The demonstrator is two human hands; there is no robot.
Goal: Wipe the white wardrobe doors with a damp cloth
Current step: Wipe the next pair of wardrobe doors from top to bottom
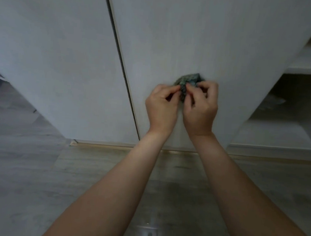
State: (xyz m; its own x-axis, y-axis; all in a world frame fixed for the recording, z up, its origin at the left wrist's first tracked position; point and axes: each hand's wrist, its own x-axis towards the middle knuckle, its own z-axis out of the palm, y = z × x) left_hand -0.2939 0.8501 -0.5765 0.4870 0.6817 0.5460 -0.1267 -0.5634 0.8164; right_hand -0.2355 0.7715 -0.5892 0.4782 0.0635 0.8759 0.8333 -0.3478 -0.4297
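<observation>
Two white wardrobe doors fill the view: the left door and the right door, split by a dark vertical gap. A small bunched dark green cloth is held in front of the lower part of the right door. My left hand pinches its left side with thumb and fingertips. My right hand pinches its right side, fingers curled. Most of the cloth is hidden behind my fingers. Whether the cloth touches the door I cannot tell.
Open white shelves stand to the right of the doors, with something pale lying on a lower shelf. Grey wood-look floor runs below. A metal floor plate lies near the bottom edge.
</observation>
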